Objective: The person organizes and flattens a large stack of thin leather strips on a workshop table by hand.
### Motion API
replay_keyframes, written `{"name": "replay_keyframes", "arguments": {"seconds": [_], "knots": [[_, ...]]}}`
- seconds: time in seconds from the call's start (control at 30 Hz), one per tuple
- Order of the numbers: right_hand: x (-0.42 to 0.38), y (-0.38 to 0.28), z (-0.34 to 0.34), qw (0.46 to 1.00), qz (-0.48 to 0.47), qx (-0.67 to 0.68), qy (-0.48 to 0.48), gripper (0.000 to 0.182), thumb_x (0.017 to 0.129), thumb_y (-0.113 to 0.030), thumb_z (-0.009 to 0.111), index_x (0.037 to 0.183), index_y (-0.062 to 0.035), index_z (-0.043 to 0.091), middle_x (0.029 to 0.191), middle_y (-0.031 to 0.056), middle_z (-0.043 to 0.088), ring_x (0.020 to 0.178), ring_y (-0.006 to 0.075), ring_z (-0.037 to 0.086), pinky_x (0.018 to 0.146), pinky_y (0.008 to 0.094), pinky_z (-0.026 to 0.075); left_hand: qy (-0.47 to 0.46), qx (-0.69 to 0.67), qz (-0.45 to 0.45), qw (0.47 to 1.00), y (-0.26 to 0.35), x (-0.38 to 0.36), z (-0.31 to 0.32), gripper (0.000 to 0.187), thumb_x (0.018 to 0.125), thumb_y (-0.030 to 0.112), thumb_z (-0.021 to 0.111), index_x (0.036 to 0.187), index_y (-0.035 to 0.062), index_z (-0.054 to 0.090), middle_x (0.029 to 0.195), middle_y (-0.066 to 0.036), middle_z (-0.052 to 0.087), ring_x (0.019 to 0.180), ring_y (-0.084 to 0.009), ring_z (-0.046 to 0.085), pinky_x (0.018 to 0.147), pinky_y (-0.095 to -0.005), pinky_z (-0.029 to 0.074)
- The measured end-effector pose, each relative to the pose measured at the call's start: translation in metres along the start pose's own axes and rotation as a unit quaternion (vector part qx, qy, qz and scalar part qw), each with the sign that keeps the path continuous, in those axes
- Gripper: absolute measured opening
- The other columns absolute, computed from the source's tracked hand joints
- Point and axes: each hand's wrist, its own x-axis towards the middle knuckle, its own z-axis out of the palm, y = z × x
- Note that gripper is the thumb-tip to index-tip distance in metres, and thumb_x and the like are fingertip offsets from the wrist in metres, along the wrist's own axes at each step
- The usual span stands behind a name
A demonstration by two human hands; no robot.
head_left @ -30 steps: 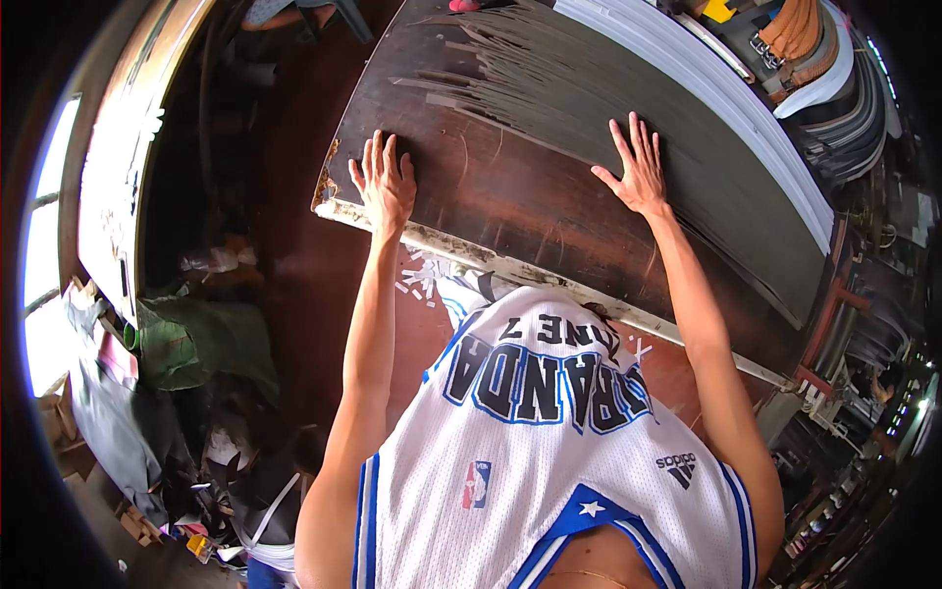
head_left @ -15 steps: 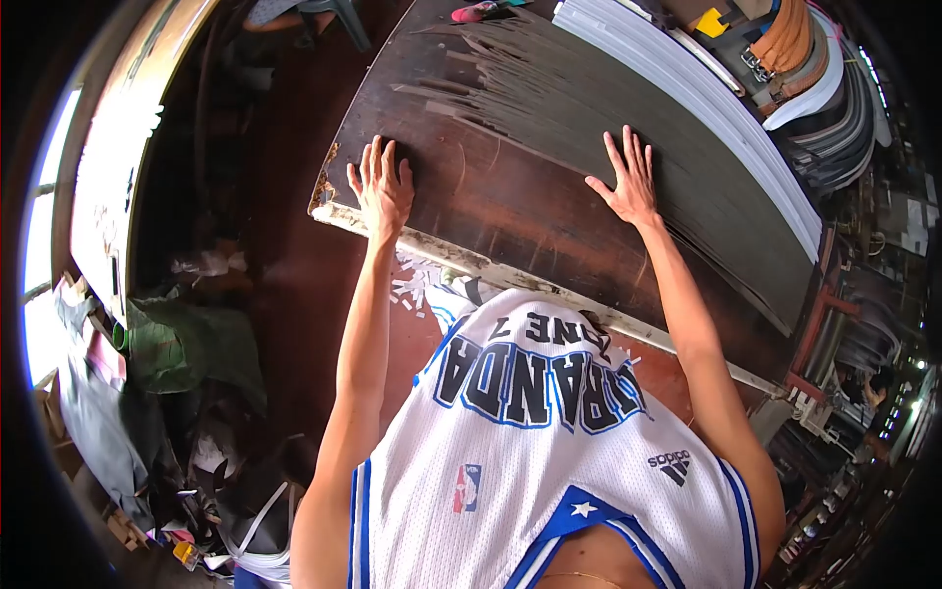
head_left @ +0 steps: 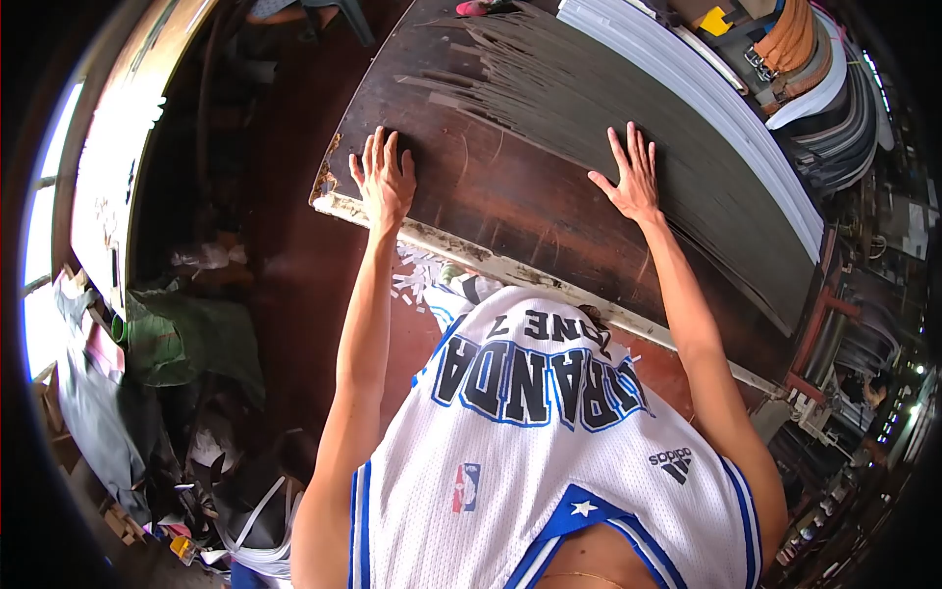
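Note:
My left hand point(head_left: 387, 182) lies flat on the dark brown tabletop point(head_left: 491, 196) near its left corner, fingers stretched out and holding nothing. Farther right, my right hand point(head_left: 633, 177) rests with fingers spread on the near side of a layer of long dark grey strips point(head_left: 628, 128). These strips fan out, with uneven ends toward the left. Beyond them runs a bundle of long white strips point(head_left: 706, 103), curving along the table's far right side.
Belts point(head_left: 785, 44) and bundled dark strips point(head_left: 844, 147) hang at the upper right. White scraps point(head_left: 417, 275) litter the red floor below the table edge. A green sack point(head_left: 186, 339) and dark sheets lie at the left. Part of another person shows at the top.
My left hand has shifted slightly up, its fingers a little closer together. The right hand stays almost where it was. The view has tilted slightly.

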Motion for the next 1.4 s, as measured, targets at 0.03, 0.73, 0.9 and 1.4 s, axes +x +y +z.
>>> {"name": "replay_keyframes", "arguments": {"seconds": [0.03,0.73,0.9,1.4], "knots": [[0.0,0.0,0.0,1.0,0.0,0.0,0.0,0.091,0.091,-0.064,0.058,0.162,-0.0232,0.018,0.168,0.0171,0.006,0.153,0.0387,0.015,0.123,0.0578,0.01,0.0,0.0,0.0,1.0,0.0,0.0,0.0,0.042,0.099,0.03,0.057,0.137,0.0116,0.056,0.149,-0.009,0.051,0.14,-0.026,0.044,0.119,-0.0544,0.022],[-0.002,0.002,-0.003,1.0,0.02,0.01,-0.002,0.095,0.088,-0.07,0.057,0.162,-0.0247,0.019,0.167,0.0195,0.009,0.152,0.04,0.018,0.124,0.0555,0.009,0.04,-0.14,0.134,0.98,0.024,0.008,-0.008,0.043,0.084,0.011,0.071,0.126,0.0138,0.063,0.125,-0.011,0.061,0.117,-0.0308,0.056,0.107,-0.0498,0.035],[0.0,0.003,-0.005,1.0,0.024,0.009,-0.005,0.096,0.086,-0.071,0.058,0.161,-0.0249,0.021,0.167,0.0191,0.01,0.152,0.0389,0.019,0.124,0.0553,0.009,0.028,-0.166,0.197,0.966,0.07,0.037,0.004,0.042,0.083,0.014,0.075,0.123,0.0147,0.064,0.123,-0.01,0.06,0.113,-0.031,0.057,0.101,-0.0492,0.04],[-0.003,0.002,-0.005,0.999,0.024,0.029,0.014,0.094,0.086,-0.069,0.06,0.16,-0.0233,0.026,0.167,0.0176,0.01,0.152,0.0388,0.019,0.124,0.0557,0.01,-0.023,-0.144,0.312,0.939,0.08,0.06,0.028,0.029,0.085,0.016,0.073,0.113,0.0134,0.067,0.112,-0.005,0.063,0.106,-0.0269,0.059,0.1,-0.0488,0.037]]}}
